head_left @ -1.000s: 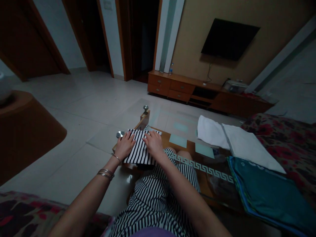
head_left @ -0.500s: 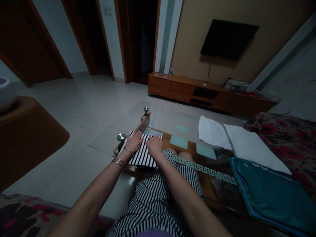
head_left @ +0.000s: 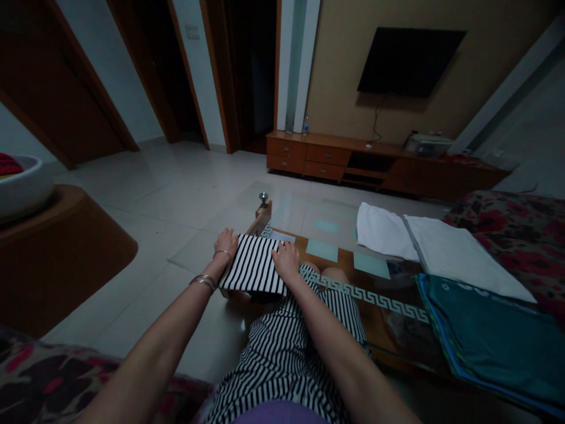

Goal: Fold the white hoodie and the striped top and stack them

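A folded black-and-white striped cloth (head_left: 255, 270) lies on the left end of a glass-topped coffee table (head_left: 335, 282). My left hand (head_left: 225, 242) rests at the cloth's far left corner, fingers curled over its edge. At the cloth's right side lies my right hand (head_left: 286, 259), flat on it with the fingers stretched out. Bangles show on my left wrist. I sit with a striped skirt over my lap.
On the table's right end lie folded white cloths (head_left: 419, 244) and a teal cloth (head_left: 489, 335). A floral sofa (head_left: 516, 224) stands at right, a brown round table with a white bowl (head_left: 20, 185) at left. A wooden TV cabinet (head_left: 353, 162) stands ahead across tiled floor.
My two hands lay close together on the middle of the striped cloth; they have slid apart to its left and right edges. The view has shifted slightly.
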The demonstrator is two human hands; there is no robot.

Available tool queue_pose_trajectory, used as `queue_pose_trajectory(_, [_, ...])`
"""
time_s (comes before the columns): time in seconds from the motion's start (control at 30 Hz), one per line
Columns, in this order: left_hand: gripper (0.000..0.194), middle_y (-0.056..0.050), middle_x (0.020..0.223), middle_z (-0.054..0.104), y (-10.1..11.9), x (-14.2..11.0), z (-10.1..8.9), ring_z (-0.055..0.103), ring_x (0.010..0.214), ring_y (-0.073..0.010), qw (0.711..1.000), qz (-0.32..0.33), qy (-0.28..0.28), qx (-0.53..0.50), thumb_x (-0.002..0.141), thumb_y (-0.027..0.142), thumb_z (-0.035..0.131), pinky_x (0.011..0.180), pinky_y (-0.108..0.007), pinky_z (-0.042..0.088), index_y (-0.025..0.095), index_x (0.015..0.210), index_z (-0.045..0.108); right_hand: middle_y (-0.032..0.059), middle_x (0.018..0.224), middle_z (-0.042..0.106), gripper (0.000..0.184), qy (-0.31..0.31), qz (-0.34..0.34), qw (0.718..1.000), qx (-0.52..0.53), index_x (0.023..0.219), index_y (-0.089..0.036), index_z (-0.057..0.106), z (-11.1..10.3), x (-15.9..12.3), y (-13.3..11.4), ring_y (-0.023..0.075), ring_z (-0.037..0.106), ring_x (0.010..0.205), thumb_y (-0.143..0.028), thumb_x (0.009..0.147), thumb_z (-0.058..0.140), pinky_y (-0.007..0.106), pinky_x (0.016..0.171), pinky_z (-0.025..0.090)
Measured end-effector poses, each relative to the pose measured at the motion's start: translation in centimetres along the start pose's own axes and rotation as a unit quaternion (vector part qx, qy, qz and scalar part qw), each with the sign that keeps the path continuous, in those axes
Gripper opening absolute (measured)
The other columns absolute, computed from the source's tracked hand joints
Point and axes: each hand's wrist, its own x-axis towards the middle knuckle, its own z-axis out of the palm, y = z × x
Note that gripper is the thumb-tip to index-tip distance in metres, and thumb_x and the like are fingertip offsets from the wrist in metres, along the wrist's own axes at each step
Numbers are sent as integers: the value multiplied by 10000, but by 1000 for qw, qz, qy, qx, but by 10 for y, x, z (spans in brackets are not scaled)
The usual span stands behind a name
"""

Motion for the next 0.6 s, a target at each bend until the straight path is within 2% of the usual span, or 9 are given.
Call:
queue_pose_trajectory(0.1, [468,-245,1465,364,-7,-11,-12,328,1339,-317,999,39,15,-4,982,270,326,1082,-460,288,-15,1337,435,171,1454,401,451,9,-42,999,-25,1319,-134,521,-6,-7,-13,291,288,1367,-328,913,502,463,1098,204])
queue_pose_trajectory(0.17, [460,-168,1508,340,-6,-26,-13,280,1383,-293,995,97,13,-7,974,282,342,1105,-470,252,90,1380,443,141,1471,386,451,15,-97,995,-27,1330,-171,511,-5,-17,-24,283,271,1377,-342,913,511,462,1107,188])
queue_pose_trajectory(0.23, [440,-84,1518,354,-3,-42,-7,266,1400,-264,987,157,-20,1,968,323,357,1119,-476,229,209,1376,475,129,1444,425,421,4,-139,990,-23,1305,-188,532,-1,-30,-31,273,294,1364,-363,924,495,454,1103,200])
queue_pose_trajectory(0.3, [437,-60,1514,366,-2,-57,1,259,1406,-261,981,188,-55,20,960,359,363,1116,-499,223,254,1365,489,134,1395,478,387,-13,-149,988,-25,1266,-181,563,4,-42,-35,267,334,1336,-360,934,475,448,1096,215])
queue_pose_trajectory(0.37, [462,-80,1518,355,-3,-65,8,244,1410,-272,980,182,-69,42,956,366,354,1102,-518,233,232,1383,467,135,1371,498,373,-20,-147,989,-28,1251,-176,573,7,-48,-35,265,353,1320,-348,938,466,447,1095,218])
queue_pose_trajectory(0.43, [485,-99,1523,341,-5,-68,11,250,1403,-278,986,149,-55,53,955,361,343,1088,-511,256,201,1403,439,132,1376,492,372,-20,-144,989,-27,1253,-172,572,7,-50,-34,266,359,1313,-339,936,469,444,1094,224])
queue_pose_trajectory(0.6, [475,-147,1479,382,-7,-67,8,360,1330,-289,994,92,-20,57,949,361,343,1046,-456,319,181,1369,473,127,1331,525,324,-50,-125,991,19,1147,-161,639,-5,-35,-26,264,425,1256,-336,925,481,404,1062,301])
